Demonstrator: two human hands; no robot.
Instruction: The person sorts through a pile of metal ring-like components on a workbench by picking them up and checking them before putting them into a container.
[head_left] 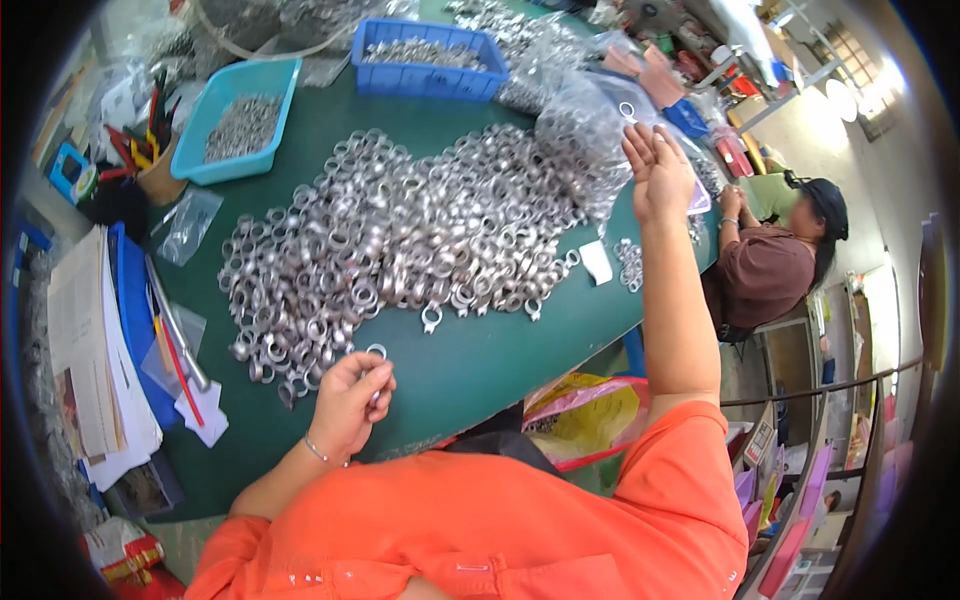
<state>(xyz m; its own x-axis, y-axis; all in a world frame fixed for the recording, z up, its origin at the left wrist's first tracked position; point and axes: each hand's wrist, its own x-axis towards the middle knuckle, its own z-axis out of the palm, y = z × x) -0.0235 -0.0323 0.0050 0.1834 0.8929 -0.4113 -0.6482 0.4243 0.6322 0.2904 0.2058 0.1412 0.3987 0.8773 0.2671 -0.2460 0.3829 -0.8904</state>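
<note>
Metal rings (377,346) at curled left fingers (374,380) and near open right fingers (640,146)

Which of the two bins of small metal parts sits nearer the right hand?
The darker blue bin; the turquoise bin sits to its left, farther from the right hand.

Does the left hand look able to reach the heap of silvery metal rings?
Probably yes: the left hand is close beside the heap, nothing visible between them, though it seems to hold a silvery metal ring.
</note>
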